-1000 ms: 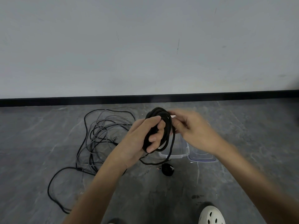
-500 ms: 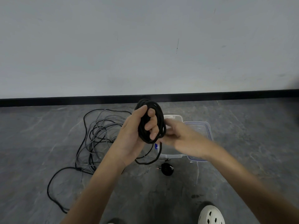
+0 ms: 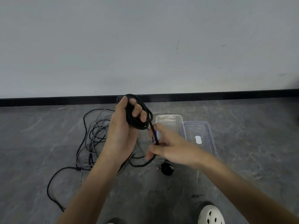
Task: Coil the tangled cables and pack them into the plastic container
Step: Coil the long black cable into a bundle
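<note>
My left hand (image 3: 123,131) holds a coil of black cable (image 3: 140,122) upright in front of me, fingers curled through its loops. A loose tail of that cable runs down from the coil, and my right hand (image 3: 168,147) pinches it just below and to the right. A tangle of grey and black cables (image 3: 93,139) lies on the floor behind my left hand. The clear plastic container (image 3: 169,118) stands open on the floor behind my right hand, partly hidden by it.
The container's clear lid (image 3: 199,136) lies flat to the right of it. A small black plug (image 3: 166,168) rests on the floor below my right hand. A white shoe (image 3: 210,215) shows at the bottom edge. A wall with a black skirting (image 3: 226,94) closes the back.
My left hand has lifted the coil up and leftward. My right hand has dropped away from the coil's side and now pinches the loose tail lower down.
</note>
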`<state>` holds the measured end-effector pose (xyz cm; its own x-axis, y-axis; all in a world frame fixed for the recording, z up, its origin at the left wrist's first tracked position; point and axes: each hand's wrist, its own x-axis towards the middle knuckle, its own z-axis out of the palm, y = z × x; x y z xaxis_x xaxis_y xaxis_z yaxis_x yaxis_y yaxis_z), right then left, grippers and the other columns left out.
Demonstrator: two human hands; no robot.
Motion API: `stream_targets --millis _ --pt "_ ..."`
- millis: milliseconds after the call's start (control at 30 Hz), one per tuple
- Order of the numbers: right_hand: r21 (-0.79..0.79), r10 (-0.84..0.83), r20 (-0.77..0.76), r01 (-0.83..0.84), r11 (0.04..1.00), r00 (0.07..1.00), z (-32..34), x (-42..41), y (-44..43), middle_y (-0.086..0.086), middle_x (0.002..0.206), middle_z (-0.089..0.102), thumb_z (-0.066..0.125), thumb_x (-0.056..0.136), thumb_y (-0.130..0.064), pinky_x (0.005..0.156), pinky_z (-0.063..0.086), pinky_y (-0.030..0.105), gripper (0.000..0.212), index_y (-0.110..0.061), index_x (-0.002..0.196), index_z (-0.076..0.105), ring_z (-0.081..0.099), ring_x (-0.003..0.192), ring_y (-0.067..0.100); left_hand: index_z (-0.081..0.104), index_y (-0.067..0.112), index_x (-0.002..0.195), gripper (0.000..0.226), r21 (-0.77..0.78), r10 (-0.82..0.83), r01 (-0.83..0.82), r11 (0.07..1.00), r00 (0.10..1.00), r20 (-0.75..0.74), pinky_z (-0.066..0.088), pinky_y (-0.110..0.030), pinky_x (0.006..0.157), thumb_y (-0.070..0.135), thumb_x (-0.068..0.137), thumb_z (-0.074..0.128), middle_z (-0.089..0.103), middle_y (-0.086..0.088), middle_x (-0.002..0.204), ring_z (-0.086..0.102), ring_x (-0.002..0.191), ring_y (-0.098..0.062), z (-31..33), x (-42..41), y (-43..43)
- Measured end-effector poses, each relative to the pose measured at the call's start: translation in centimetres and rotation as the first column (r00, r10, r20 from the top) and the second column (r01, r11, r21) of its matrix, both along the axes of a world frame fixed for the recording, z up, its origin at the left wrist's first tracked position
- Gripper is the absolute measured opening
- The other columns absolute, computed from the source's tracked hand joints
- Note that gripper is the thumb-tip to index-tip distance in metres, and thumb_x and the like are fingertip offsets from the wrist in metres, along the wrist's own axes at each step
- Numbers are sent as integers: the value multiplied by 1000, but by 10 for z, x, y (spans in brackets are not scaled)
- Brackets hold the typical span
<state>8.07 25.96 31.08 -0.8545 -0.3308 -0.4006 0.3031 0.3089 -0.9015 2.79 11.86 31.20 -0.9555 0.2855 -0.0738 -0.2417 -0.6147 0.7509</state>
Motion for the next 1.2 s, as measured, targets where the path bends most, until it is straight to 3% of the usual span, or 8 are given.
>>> stream_targets --millis 133,300,433,533,667,933,1100,1200 --pt "43 4 -22 -3 999 1000 -3 0 -1 -2 64 66 49 97 -11 74 54 24 26 -34 108 50 67 70 6 49 15 85 29 -83 84 -88 993 995 -57 48 -19 59 31 104 35 43 7 61 49 54 -10 -2 -3 -2" --pt "-48 -59 19 60 997 998 3 -1 -2 -6 61 63 50 97 -11 66 50 16 13 -14 97 62 67 68 7 49 15 83 30 -163 198 -209 964 977 -81 48 -19 60 31 104 37 46 7 61 50 56 -10 -5 -6 -4" --pt "-233 -51 193 96 968 980 3 5 -4 10 87 74 53 94 -11 90 52 28 7 -18 97 52 69 100 22 48 15 83 29 -169 235 -252 953 965 -114 47 -19 60 31 104 38 46 8 61 50 56 -10 -3 -6 0" --pt "-261 29 195 24 965 980 1 9 -8 13 93 74 53 94 -12 102 48 42 22 -16 115 47 68 100 21 48 15 82 29 -194 268 -289 938 955 -125 47 -20 60 30 104 38 46 9 61 50 56 -10 -4 -7 -3" --pt "-169 36 44 -28 985 998 6 7 -4 -6 64 60 49 99 -14 88 52 46 22 -20 120 55 61 69 13 48 16 84 28 -204 307 -329 922 942 -133 48 -22 62 32 104 37 46 8 63 50 58 -10 -5 -10 -9" --pt "-15 41 -146 -43 999 988 13 6 5 -19 61 56 46 100 -14 65 44 14 20 -22 106 63 53 61 -3 47 17 84 28 -199 372 -390 899 920 -121 47 -21 63 36 104 39 48 10 63 51 59 -10 -7 -16 -15" --pt "56 83 -171 -74 996 982 13 7 6 -1 73 66 41 103 -15 78 52 29 17 -19 96 55 64 73 11 48 19 84 27 -235 406 -430 872 903 -143 48 -24 66 42 98 44 50 10 64 53 60 -10 -9 -17 -15" --pt "200 154 -233 -108 974 960 14 9 2 -14 59 58 39 103 -25 69 49 27 19 -17 108 56 53 58 0 51 24 80 27 -285 415 -454 844 890 -187 47 -29 70 46 94 46 51 11 64 55 62 -11 -11 -17 -16"
